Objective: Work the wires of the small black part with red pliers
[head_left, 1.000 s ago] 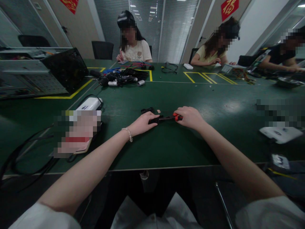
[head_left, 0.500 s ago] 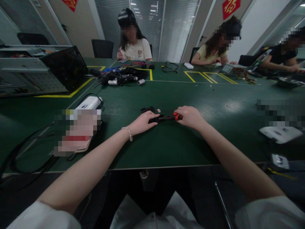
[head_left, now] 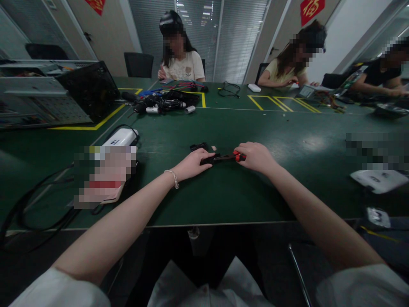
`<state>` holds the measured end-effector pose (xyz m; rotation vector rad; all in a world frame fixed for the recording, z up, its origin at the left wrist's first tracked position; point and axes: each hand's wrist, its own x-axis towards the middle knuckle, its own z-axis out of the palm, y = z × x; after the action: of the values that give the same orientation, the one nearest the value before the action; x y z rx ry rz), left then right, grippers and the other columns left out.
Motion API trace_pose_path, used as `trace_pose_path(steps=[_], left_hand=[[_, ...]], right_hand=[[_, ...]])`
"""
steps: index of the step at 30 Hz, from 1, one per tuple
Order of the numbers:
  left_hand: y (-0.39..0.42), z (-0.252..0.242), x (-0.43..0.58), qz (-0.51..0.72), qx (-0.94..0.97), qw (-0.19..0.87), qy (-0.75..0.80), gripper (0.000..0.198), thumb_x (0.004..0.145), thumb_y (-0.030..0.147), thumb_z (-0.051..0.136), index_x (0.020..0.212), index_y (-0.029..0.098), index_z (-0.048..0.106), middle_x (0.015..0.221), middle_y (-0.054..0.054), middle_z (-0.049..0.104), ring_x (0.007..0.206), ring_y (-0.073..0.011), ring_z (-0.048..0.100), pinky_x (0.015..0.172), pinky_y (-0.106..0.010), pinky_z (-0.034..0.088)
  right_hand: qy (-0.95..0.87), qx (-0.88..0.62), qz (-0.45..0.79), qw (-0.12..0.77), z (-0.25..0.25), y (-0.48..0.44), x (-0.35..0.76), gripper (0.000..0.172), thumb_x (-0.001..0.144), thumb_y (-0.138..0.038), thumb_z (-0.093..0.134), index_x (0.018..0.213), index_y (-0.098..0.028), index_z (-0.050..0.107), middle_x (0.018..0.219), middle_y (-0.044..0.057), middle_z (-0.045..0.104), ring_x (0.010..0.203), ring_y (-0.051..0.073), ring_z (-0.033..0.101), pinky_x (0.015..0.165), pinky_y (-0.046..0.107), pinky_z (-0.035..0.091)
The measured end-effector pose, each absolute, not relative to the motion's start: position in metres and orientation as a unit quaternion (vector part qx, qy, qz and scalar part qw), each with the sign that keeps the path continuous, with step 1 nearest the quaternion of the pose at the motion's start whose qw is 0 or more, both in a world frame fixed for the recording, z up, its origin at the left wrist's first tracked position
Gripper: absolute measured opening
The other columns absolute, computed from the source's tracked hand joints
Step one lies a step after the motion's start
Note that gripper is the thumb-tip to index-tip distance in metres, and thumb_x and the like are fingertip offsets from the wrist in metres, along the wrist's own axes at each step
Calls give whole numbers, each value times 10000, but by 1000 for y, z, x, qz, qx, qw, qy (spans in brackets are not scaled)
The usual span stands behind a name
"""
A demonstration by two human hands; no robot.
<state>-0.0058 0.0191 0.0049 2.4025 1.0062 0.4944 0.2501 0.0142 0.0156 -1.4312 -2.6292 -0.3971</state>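
Table (head_left: 271, 128), green and marked with yellow lines, spreads across the middle of our frame. At the upper left we see a computer case (head_left: 35, 102), a black panel (head_left: 96, 94) standing out at its right end; inside, bits of red and orange show among parts too dim for us to name. Three co-workers sit along the far side, one at upper centre (head_left: 183, 66) and two towards the upper right. Left of centre, below the first of them, we find a tangle of black parts and cables (head_left: 164, 102). Near the centre, our left hand (head_left: 191, 164) is closed around a black piece (head_left: 207, 160), mostly hidden by the fingers, and our right hand (head_left: 255, 157) grips the red handles of a pair of pliers (head_left: 237, 156). The pliers lie almost level between our hands, their dark jaws pointing left at the black piece; whether they bite on it we cannot tell. Just above the left hand lies a dark part (head_left: 198, 147), and to its right a small pale scrap (head_left: 214, 148). Against one second ago, the whole scene sits slightly higher and further right in our frame, while both hands keep the same holds.
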Motion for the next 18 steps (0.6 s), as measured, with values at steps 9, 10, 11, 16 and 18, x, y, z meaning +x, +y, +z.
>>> trace_pose_path(steps=[9,10,11,16,18], left_hand=[[20,2,-6,186,885,238,353,442,835,246,534,1266,175,464,1109,-73,536,989,-174,516,905,-326,398],[19,2,-6,188,886,236,352,446,836,249,535,1269,173,461,1102,-74,538,986,-173,517,904,-324,399],[19,2,-6,190,887,235,350,449,835,247,538,1269,168,460,1111,-77,536,997,-175,512,909,-323,395],[20,2,-6,195,887,237,346,445,831,238,545,1262,161,466,1105,-81,536,1005,-173,512,910,-316,392],[19,3,-5,192,885,239,351,438,832,240,543,1258,168,471,1099,-78,536,998,-174,515,904,-320,396]], right_hand=[[-867,-477,-134,51,17,13,250,246,754,-305,499,921,-170,620,874,65,632,772,186,546,627,293,387],[-866,-479,-136,51,17,14,250,242,745,-302,509,915,-171,621,876,66,633,772,188,547,624,294,388],[-866,-478,-141,50,16,14,250,241,743,-301,510,911,-171,623,883,68,634,764,188,548,625,297,388],[-866,-476,-148,50,15,15,250,241,744,-306,502,904,-173,625,884,71,638,761,196,550,624,307,391],[-865,-477,-147,47,16,14,250,237,739,-300,507,901,-175,628,873,67,639,759,196,550,627,309,391]])
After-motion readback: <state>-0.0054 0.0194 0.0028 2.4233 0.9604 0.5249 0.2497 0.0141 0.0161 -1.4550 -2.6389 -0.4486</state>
